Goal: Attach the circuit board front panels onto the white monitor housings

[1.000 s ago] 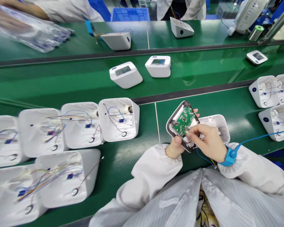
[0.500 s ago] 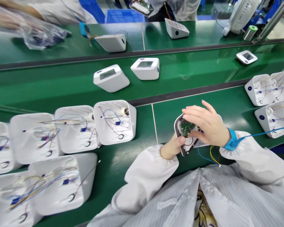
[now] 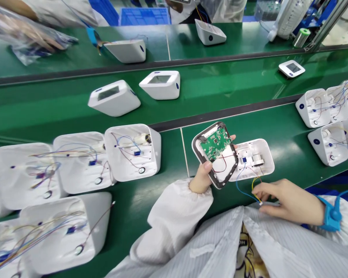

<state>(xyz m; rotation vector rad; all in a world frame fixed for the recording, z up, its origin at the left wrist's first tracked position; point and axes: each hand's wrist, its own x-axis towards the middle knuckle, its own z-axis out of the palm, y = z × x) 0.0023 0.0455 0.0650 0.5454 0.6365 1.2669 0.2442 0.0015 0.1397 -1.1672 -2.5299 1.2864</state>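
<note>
My left hand (image 3: 203, 175) grips the lower left edge of a tilted white front cover (image 3: 219, 154) and shows its inside. A green circuit board (image 3: 217, 142) sits in that cover, with a thin dark red wire loop below it. Partly behind the cover, a white housing (image 3: 265, 152) lies open side up on the bench, with a small motor-like part and a blue connector inside. Blue, yellow and red wires (image 3: 241, 192) run out of it to a small white plug (image 3: 260, 203). My right hand (image 3: 287, 200) is at this plug, thumb and fingers apart on either side of it.
Open white housings with wires stand in rows at left (image 3: 133, 152) and right (image 3: 316, 108). Closed units (image 3: 114, 98) and a screen cover (image 3: 292, 69) sit on the green strip ahead. Across it, a co-worker's hand (image 3: 31, 36) handles a plastic bag. A blue cord trails from my right wrist strap (image 3: 332, 214).
My right hand has left the cover and moved down right to the wire plug. The cover is now tilted left, exposing the board and the housing. The view has shifted slightly; closed units appear farther left.
</note>
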